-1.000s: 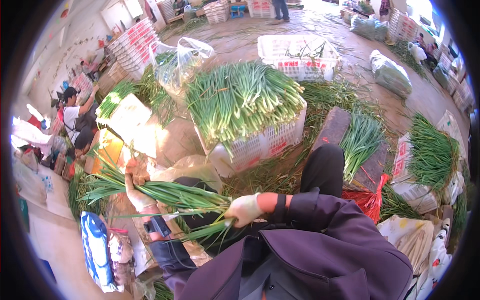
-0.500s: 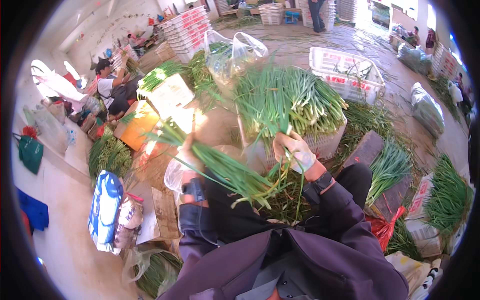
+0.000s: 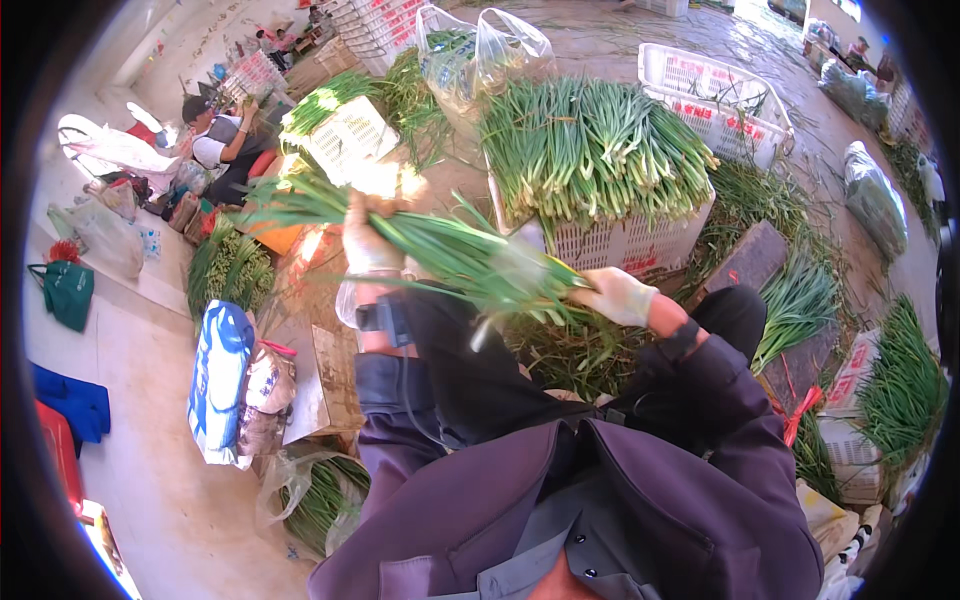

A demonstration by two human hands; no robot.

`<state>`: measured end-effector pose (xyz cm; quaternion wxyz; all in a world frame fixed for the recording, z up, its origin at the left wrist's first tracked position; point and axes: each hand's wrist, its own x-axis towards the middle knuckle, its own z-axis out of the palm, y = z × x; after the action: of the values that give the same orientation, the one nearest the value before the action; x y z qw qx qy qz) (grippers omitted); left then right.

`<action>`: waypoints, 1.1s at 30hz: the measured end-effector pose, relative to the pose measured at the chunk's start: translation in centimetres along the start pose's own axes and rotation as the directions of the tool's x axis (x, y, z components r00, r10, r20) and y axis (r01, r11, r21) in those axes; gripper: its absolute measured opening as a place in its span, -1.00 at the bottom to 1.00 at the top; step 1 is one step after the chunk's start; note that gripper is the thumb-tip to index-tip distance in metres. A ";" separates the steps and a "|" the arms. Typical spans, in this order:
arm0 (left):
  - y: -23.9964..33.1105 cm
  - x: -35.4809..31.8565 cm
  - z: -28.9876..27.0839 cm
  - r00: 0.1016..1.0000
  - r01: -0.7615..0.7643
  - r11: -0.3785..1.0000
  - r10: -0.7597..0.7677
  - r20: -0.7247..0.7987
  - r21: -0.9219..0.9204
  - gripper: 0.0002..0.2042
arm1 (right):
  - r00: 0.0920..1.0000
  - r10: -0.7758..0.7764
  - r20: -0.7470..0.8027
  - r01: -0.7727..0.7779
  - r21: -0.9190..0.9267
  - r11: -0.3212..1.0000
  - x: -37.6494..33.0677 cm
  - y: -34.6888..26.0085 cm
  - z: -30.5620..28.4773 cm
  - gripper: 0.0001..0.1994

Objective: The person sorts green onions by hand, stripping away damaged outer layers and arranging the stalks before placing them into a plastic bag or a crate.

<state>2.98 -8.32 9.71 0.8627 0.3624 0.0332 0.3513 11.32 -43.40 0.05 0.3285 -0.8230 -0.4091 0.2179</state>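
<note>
My left hand point(image 3: 370, 243), in a pale glove, is closed around the middle of a bunch of long green chives point(image 3: 455, 250). Their leaves point to the left, and their pale stem ends, blurred by motion, lie to the right over my lap. At that stem end, my gloved right hand point(image 3: 617, 297) pinches a yellowish-green stalk. The tips of its fingers are partly hidden by the stalks. Just beyond the bunch, a white slatted crate point(image 3: 620, 243) is heaped with tied chives point(image 3: 600, 150), their pale ends facing me.
Loose leaves point(image 3: 570, 355) litter the floor between my legs. Further away stand a white crate point(image 3: 715, 115) and a clear plastic bag point(image 3: 485, 60). More chives point(image 3: 800, 300) lie on a board at right. A wooden box point(image 3: 325, 385) stands at left, and another person point(image 3: 222, 145) sits beyond.
My right hand has come away from the crate's near edge to the bunch's stem end. The bunch has risen a little in my left hand. The whole view has shifted slightly.
</note>
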 end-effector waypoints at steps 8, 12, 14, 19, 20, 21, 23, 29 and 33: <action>2.5 4.5 -2.7 0.989 -0.125 0.988 0.117 -0.094 -0.088 -0.77 | 0.985 0.053 -0.164 0.056 0.596 0.801 0.6 4.0 -0.9 -0.72; 3.6 4.1 -2.1 0.950 -0.124 0.988 0.093 -0.299 -0.088 -0.77 | 0.954 -0.011 -0.301 0.172 0.514 0.841 0.9 -1.9 -1.3 -0.72; 2.7 3.4 0.0 0.923 -0.107 0.994 0.094 -0.372 -0.013 -0.73 | 0.834 -0.282 -0.475 0.332 0.023 0.943 1.8 -5.4 -0.7 -0.41; -0.6 1.1 5.5 0.915 0.050 0.999 -0.041 -0.401 0.012 -0.68 | 0.859 -0.351 -0.373 0.135 -0.496 0.858 4.8 -10.4 0.8 -0.40; -0.6 0.9 6.1 0.919 0.055 0.998 -0.045 -0.391 0.013 -0.68 | 0.850 -0.349 -0.394 0.131 -0.485 0.865 5.9 -9.5 1.2 -0.52; 0.0 0.9 5.9 0.919 0.065 0.997 -0.045 -0.392 0.036 -0.68 | 0.840 -0.359 -0.407 0.144 -0.472 0.870 7.0 -9.2 1.6 -0.64; 0.2 1.4 4.5 0.919 0.087 0.994 -0.057 -0.390 0.060 -0.68 | 0.851 -0.337 -0.402 0.127 -0.466 0.876 7.3 -7.8 1.2 -0.73; 7.7 4.4 -2.6 0.902 -0.116 0.991 0.081 -0.423 -0.058 -0.64 | 0.891 -0.084 -0.446 -0.068 -0.314 0.947 4.1 -0.8 1.4 -0.84; 7.3 4.5 -1.2 0.880 -0.149 0.988 0.112 -0.461 -0.044 -0.60 | 0.862 0.012 -0.507 -0.131 -0.200 0.971 2.2 2.2 0.4 -0.83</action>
<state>1.70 -1.16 14.47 0.8185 0.2370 0.1967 0.4850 13.48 -42.39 -2.04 0.3188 -0.8980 -0.3006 -0.0402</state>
